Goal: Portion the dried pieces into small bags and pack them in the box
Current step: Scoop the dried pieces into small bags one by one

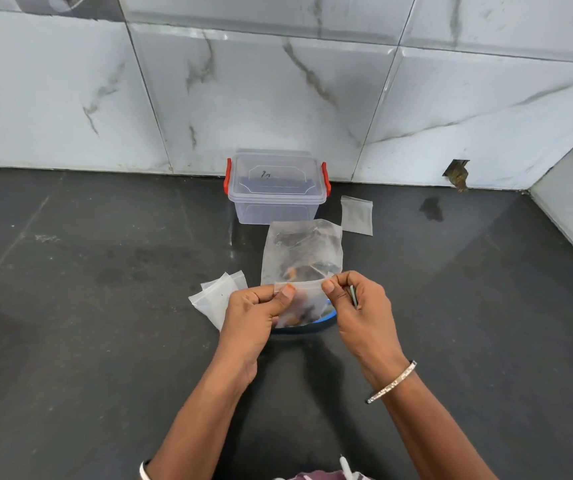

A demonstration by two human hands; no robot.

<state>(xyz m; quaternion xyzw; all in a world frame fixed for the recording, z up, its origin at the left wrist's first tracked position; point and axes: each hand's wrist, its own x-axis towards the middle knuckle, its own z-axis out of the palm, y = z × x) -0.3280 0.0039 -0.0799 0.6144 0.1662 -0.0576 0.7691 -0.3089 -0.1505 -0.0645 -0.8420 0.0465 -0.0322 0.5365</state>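
Observation:
I hold a small clear bag (304, 258) with dark dried pieces inside, lifted over a blue-rimmed bowl (312, 323). My left hand (254, 313) pinches the left end of the bag's top strip. At the right end, my right hand (361, 306) pinches the same strip and also has a thin dark object tucked against its palm. A clear plastic box (274, 188) with red clips and its lid on stands behind, against the wall. The bowl is mostly hidden by the bag and my hands.
Several empty small bags (212, 296) lie left of the bowl, and one more empty bag (357, 215) lies right of the box. The dark counter (88, 306) meets a marble-tiled wall (278, 91) behind and at the right. A damp stain (432, 208) marks the counter.

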